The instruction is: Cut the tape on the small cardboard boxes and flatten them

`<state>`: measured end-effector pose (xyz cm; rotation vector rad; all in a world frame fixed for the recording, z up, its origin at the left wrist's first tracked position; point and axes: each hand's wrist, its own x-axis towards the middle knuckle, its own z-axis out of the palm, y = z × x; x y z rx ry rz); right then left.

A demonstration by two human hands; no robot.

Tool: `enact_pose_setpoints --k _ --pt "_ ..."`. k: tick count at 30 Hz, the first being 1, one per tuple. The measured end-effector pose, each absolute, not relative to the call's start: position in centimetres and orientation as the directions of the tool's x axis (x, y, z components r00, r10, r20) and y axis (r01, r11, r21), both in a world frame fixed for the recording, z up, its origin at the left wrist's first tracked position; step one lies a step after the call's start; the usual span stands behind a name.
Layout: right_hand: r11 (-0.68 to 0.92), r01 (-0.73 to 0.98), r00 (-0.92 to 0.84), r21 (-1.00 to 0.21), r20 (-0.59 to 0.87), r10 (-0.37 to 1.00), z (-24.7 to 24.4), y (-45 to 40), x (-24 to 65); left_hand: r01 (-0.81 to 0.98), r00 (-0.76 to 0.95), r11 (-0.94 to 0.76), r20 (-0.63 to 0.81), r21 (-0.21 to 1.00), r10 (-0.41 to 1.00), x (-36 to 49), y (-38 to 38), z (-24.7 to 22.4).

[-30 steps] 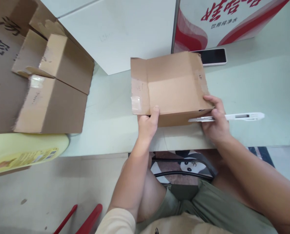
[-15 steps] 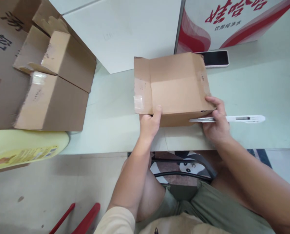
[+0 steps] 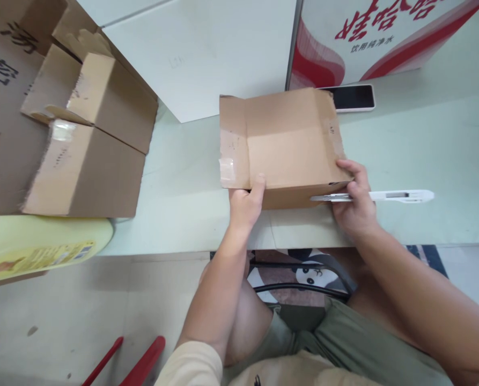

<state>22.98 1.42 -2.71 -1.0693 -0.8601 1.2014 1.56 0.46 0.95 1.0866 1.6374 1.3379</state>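
A brown cardboard box (image 3: 287,145) rests near the table's front edge, its side flaps folded outward and a piece of clear tape on the left flap. My left hand (image 3: 247,203) grips its front left corner, thumb on top. At the front right corner, my right hand (image 3: 355,201) holds the box and also a white utility knife (image 3: 404,197). The knife's metal blade points left along the front face of the box. The fingers under the box are hidden.
Cardboard boxes (image 3: 106,161) stand at the left, with a yellow container (image 3: 42,246) before them. Behind are a white box (image 3: 207,53) and a red-and-white carton (image 3: 360,59). A phone (image 3: 354,98) lies by the carton. The pale green table (image 3: 436,161) ends before my lap.
The whole view has shifted slightly. Both hands keep the same hold on the box and the knife.
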Motion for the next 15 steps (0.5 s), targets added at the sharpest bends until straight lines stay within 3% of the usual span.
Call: enact_pose_setpoints --k 15 --pt "0.075 -0.308 0.175 -0.948 0.021 0.984 -3.25 1.43 23.22 0.162 -0.361 0.107 -0.042 0.981 0.932 1.6 0.41 1.06"
